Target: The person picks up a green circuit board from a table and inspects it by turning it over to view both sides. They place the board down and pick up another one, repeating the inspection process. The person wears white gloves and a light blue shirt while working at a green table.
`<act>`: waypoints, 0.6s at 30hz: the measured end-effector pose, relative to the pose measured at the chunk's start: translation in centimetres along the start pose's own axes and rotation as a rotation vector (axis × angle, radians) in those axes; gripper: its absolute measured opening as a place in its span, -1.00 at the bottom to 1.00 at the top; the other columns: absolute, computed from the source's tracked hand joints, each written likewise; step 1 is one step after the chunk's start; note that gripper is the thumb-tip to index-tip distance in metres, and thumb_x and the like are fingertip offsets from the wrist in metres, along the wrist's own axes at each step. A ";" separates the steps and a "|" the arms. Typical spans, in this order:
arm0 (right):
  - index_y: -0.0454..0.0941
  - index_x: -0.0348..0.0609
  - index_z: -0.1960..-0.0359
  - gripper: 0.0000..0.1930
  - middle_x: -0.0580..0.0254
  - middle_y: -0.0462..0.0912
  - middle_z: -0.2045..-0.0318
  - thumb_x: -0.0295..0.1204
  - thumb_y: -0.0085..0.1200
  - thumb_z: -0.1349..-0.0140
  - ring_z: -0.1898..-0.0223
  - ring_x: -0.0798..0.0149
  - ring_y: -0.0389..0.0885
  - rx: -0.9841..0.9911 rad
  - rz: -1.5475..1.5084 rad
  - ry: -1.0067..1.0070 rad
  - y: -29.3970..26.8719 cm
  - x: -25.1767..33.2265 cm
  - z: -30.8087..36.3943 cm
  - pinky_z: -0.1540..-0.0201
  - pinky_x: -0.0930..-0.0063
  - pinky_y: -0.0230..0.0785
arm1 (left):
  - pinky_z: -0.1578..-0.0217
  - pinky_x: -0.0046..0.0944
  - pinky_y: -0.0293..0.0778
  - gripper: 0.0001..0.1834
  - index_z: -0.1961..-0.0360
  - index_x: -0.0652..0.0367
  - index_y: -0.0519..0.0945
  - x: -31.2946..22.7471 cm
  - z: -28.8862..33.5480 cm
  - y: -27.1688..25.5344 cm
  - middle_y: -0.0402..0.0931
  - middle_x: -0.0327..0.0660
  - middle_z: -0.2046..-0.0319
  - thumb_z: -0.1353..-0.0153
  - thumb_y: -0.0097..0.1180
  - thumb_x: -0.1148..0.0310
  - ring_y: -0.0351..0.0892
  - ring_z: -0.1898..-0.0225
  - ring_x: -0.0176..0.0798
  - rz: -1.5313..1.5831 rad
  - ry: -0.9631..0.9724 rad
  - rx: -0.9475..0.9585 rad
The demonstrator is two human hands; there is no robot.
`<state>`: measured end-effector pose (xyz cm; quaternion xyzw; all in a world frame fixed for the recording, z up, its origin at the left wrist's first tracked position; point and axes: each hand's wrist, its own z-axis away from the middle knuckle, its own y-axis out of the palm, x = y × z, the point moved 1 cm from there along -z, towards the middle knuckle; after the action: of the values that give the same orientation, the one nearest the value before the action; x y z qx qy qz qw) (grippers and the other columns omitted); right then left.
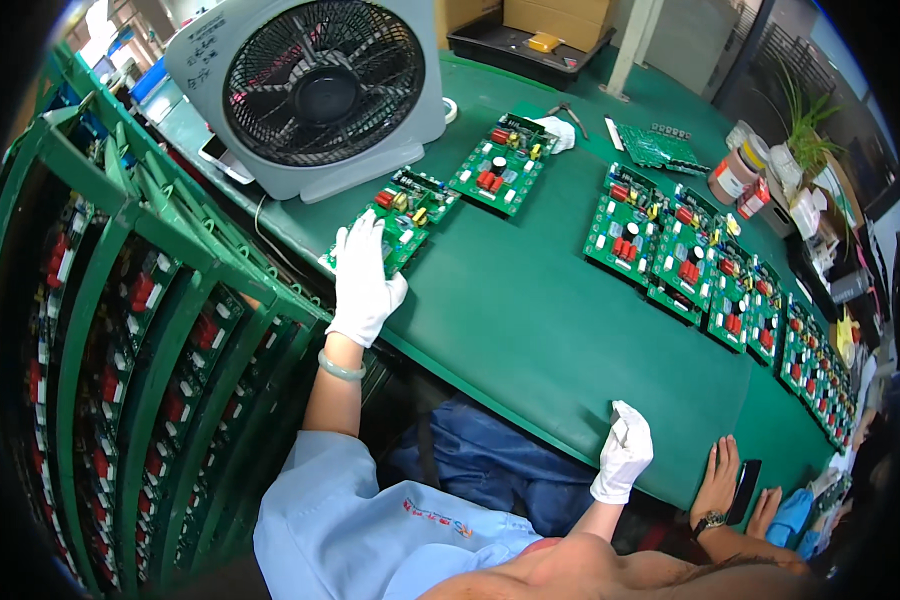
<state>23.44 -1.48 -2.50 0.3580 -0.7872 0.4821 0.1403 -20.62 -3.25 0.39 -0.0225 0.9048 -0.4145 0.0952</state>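
Observation:
My left hand (365,285), in a white glove, lies with its fingers stretched out over the near left part of a green circuit board (410,212). This board carries red, yellow and white components and sits in front of the fan. A similar circuit board (503,165) lies just beyond it to the right. My right hand (625,455), also gloved in white, is by the table's front edge with its fingers curled inward. Whatever those fingers may hold is hidden.
A grey box fan (320,95) stands at the back left. Green racks (120,235) full of boards rise at my left. Several boards (680,250) line the right side of the green table (530,300). Another person's hand (718,480) rests near a dark phone (744,490). Pliers (573,115) lie farther back.

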 end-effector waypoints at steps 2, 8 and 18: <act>0.70 -0.16 0.29 -0.81 0.13 0.73 0.27 -0.63 0.10 -0.09 0.19 0.12 0.71 0.002 -0.011 0.015 -0.1 0.1 0.0 0.07 0.34 0.55 | -0.30 0.28 0.06 -0.18 -0.20 0.42 0.30 0.2 -0.4 0.1 0.28 0.20 -0.22 0.21 0.21 0.44 0.26 -0.26 0.28 -0.064 -0.016 0.057; 0.70 -0.13 0.30 -0.81 0.16 0.73 0.28 -0.62 0.11 -0.07 0.21 0.13 0.71 -0.011 0.049 0.017 -0.4 0.2 -0.1 0.11 0.36 0.55 | -0.24 0.03 0.24 -0.33 -0.12 0.23 0.47 -4.7 -5.1 -0.7 0.39 0.04 -0.17 0.08 0.40 0.38 0.35 -0.21 0.13 0.162 -0.037 -0.130; 0.70 -0.07 0.32 -0.89 0.21 0.73 0.33 -0.50 0.18 -0.12 0.27 0.17 0.72 -0.054 -0.040 -0.042 -0.1 0.4 -0.5 0.20 0.37 0.58 | 0.07 -0.16 0.52 -0.37 -0.17 0.29 0.44 -1.8 -20.9 20.9 0.61 0.03 0.09 -0.05 0.29 0.30 0.63 0.10 -0.08 0.815 -0.390 0.203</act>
<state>23.21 -1.22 -1.94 0.3797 -0.7954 0.4501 0.1432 -22.04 26.26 -1.77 0.2669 0.7598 -0.4179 0.4206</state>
